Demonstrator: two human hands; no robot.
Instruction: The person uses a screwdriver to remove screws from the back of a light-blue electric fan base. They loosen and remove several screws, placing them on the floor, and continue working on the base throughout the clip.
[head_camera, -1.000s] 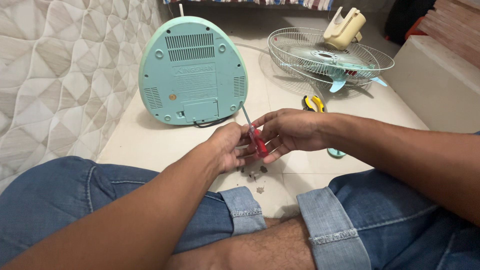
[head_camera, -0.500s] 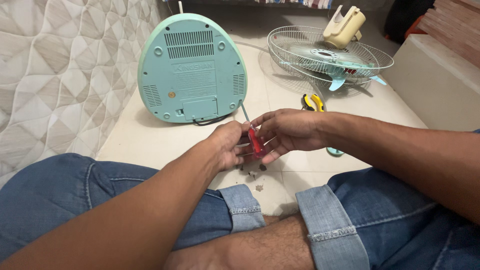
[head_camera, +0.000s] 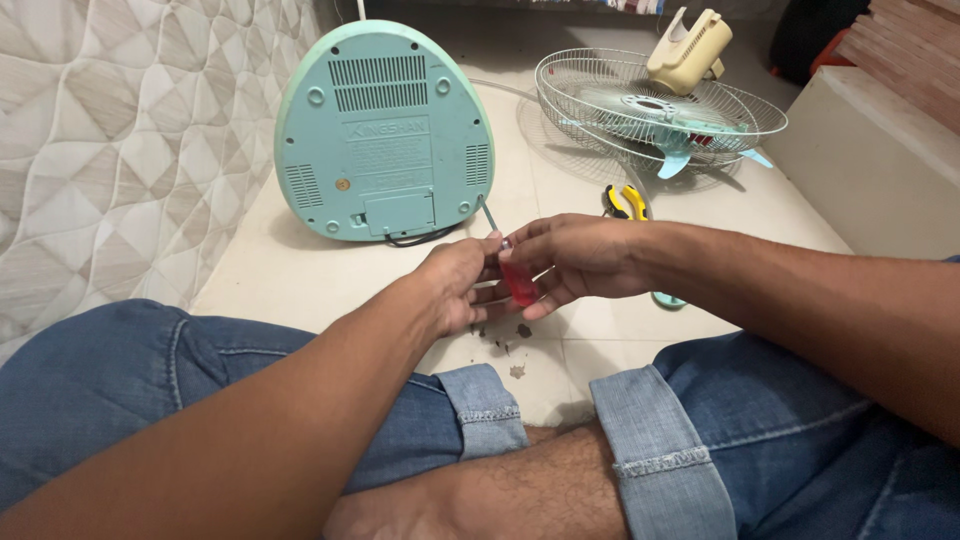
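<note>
Small screwdriver, red handle, thin steel shaft pointing at the mint fan base, just in front of it above the floor. Likely light, stiff, smooth plastic; best gripped at the handle. Right hand pinches it; left hand curls narrow against it. Yellow pliers right of base, fan grille beyond.

On the tiled floor stood a mint-green fan base, its underside turned toward the camera, and at the centre of that panel sat the only label in view: a rectangular patch of raised moulded lettering in the same mint green, set between the vent slots above and a small hatch below. No packages, signs or screens appeared.
</note>
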